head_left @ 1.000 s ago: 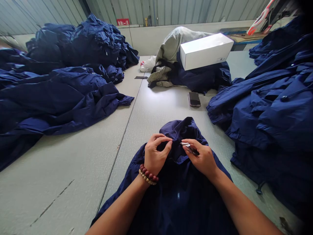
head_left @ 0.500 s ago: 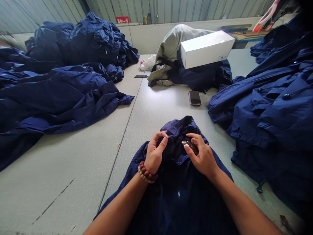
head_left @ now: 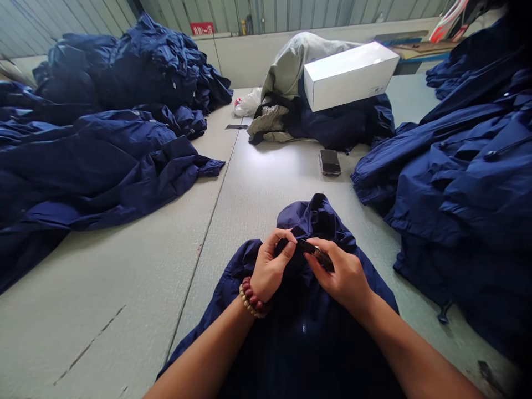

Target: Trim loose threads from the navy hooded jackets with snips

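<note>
A navy blue jacket (head_left: 286, 343) lies in front of me on the table, its collar end bunched up at the far side. My left hand (head_left: 272, 266), with bead bracelets on the wrist, pinches a bit of its cloth between thumb and fingertips. In my right hand (head_left: 341, 271) is a small dark pair of thread snips (head_left: 320, 256), mostly covered by the fingers. Their tip points left and almost meets the left fingertips. Whether a thread lies at the tip is too small to tell.
A big heap of navy garments (head_left: 124, 72) stands at the left, more navy jackets (head_left: 453, 188) at the right. A white box (head_left: 349, 75) rests on cloth at the back. Nearer lies a dark flat case (head_left: 330, 162). A seam runs along the pale table (head_left: 166, 266).
My right hand has brought the thread snips left, up to the left fingertips. The left hand has shifted slightly right and nearer to me, still pinching cloth.
</note>
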Tool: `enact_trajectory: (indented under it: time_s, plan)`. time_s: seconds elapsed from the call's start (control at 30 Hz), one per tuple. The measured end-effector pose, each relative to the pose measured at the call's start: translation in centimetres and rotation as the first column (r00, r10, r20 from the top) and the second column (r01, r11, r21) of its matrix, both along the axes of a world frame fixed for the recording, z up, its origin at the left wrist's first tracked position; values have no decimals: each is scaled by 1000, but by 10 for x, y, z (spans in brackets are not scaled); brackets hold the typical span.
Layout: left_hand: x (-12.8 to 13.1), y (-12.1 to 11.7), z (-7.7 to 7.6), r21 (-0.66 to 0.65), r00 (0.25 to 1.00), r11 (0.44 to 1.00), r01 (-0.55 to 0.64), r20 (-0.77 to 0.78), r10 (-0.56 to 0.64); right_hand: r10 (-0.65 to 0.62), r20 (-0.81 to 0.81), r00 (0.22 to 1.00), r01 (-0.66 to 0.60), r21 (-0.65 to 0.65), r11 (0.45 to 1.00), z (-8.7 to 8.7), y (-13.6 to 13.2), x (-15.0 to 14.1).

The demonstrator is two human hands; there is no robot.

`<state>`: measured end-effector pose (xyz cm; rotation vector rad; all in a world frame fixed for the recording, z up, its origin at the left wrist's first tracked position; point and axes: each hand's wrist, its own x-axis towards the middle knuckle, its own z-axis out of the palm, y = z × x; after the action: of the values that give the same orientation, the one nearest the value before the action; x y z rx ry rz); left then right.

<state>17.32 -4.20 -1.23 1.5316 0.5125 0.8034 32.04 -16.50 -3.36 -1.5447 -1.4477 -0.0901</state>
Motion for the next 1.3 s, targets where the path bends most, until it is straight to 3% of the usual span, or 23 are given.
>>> enact_trajectory:
  time_s: [0.47,0.87,0.97,1.07,1.3]
  plan:
    - [1,-2,-4,44,999,999,-20,-33,21,-46,-135,990,28,-129,991,-1,0,-2]
    - [2,-3,-6,50,999,998,34,-32,-33,-19,-127,992,11,-67,998,-4,2,-1]
    - [2,-4,-6,26,997,997,69,-18,-69,-41,-146,988,32,-64,997,-4,2,0]
    - [2,-1,-8,-6,1000,1000,10,-24,-10,-81,-171,982,69,-75,995,-4,2,2]
    - [2,7,-14,-283,999,959,-24,27,33,-131,-328,935,102,-103,989,-2,4,5]
